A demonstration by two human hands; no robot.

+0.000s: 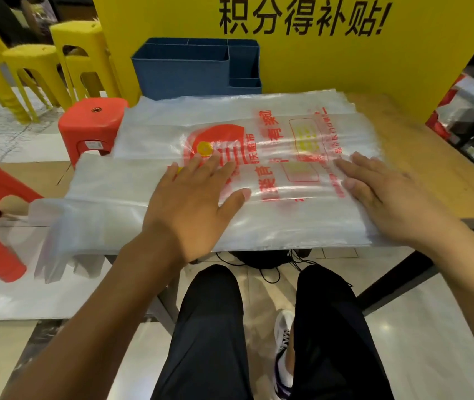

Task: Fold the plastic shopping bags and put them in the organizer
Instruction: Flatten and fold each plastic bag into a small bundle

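Observation:
A stack of translucent plastic shopping bags (273,134) with red and yellow print lies flat across the small wooden table (432,174). The handles (57,249) of the bags hang off the table's left front corner. My left hand (192,197) presses flat on the near bag's middle, fingers straight and spread. Flat on the bag's right end lies my right hand (385,197), fingers straight. The blue organizer (195,70), with several open compartments, stands at the table's far edge behind the bags.
A yellow board (345,53) with black lettering rises behind the table. Red stools (91,125) and yellow stools (28,67) stand to the left. My legs in black trousers (210,327) sit under the table's front edge. Black cables (261,264) lie on the floor.

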